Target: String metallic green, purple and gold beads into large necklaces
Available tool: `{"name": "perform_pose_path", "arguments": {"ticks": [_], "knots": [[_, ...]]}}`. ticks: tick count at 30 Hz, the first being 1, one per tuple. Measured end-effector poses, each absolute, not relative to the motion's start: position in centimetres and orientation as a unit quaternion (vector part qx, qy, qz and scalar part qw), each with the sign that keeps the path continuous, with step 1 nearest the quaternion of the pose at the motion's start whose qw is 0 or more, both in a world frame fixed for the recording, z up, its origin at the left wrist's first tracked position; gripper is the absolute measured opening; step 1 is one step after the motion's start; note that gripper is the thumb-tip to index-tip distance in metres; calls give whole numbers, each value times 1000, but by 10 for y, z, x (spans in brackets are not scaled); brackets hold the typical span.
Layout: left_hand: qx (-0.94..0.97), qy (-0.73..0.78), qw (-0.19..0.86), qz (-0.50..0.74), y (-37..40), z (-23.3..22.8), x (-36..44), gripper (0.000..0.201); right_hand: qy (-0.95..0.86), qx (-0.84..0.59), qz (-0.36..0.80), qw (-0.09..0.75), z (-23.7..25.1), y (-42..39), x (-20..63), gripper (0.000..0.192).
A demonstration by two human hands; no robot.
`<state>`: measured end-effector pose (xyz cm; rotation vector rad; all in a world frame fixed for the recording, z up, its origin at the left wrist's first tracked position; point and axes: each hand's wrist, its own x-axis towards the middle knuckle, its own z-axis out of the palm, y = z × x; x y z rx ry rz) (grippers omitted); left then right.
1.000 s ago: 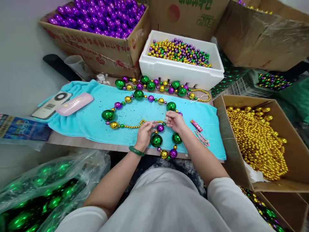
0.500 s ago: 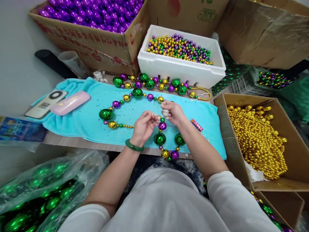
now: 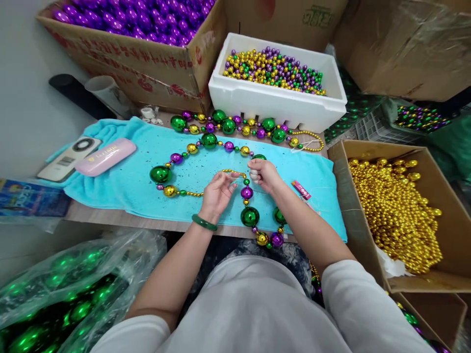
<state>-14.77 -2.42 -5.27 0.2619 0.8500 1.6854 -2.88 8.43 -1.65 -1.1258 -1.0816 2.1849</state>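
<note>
holding mixed beads, a white foam box stands at the table's back beside a carton of purple balls. gold strands fill another carton to the right, and green balls show in a bag at lower left. on the towel lies a necklace; the left hand pinches its thin gold end with the other fingers loosely spread, while the right hand is curled shut round the strand near a purple bead. a finished strand, a pink case and a remote lie nearby.
</note>
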Motion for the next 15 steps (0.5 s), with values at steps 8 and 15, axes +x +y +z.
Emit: {"name": "perform_pose_path", "arguments": {"ticks": [8,15], "knots": [[127,377,619,677,-31,-50,-139,18,-373,-418,799,219,-27,79,-24,26],[285,508,577,572,-29,-57,-141,26,-467,-447,742,177,-18,76,-26,16]]}}
